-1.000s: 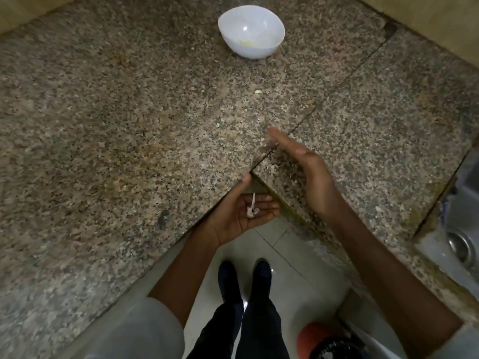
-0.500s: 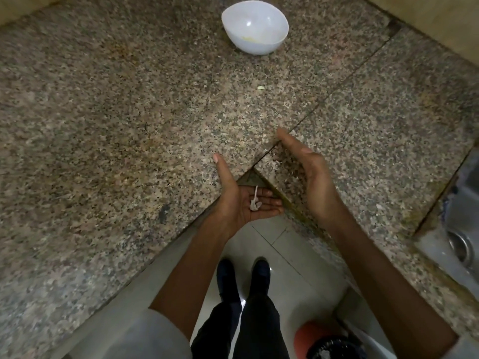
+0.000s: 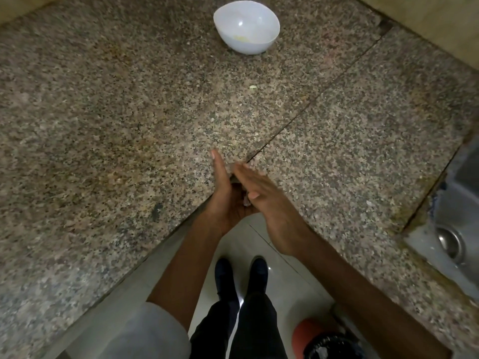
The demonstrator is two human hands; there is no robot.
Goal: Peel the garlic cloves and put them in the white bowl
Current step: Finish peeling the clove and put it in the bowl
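1. The garlic shows in three places. A few pale yellowish bits lie at the bottom of the white bowl, and I take them for peeled cloves. One small pale piece sits alone on the table, between the bowl and the hands. A pale scrap peeks out of the left palm. Whether it is skin or clove, I cannot tell.

2. The left hand is cupped palm-up just below the table's front corner, thumb straight and laid against the edge. It is placed there as a catcher, I'd say, so that anything brushed off the stone drops into it and not onto the floor.

3. The right hand is flat, fingers straight and together, angled over the left palm with its fingertips blurred. It looks like a sweeping stroke, not a pick.

4. Neither hand has a grip on anything. Both are spread loose — one carrying, one brushing.

5. My guess is that this is tidying, with peeling nearly over. The stray piece on the table wants checking — if it is a clove, it belongs in the bowl, which stands well apart at the far side.

6. A sink is set into the table on the right, and a red bin stands by the person's shoes, handy for the skins.
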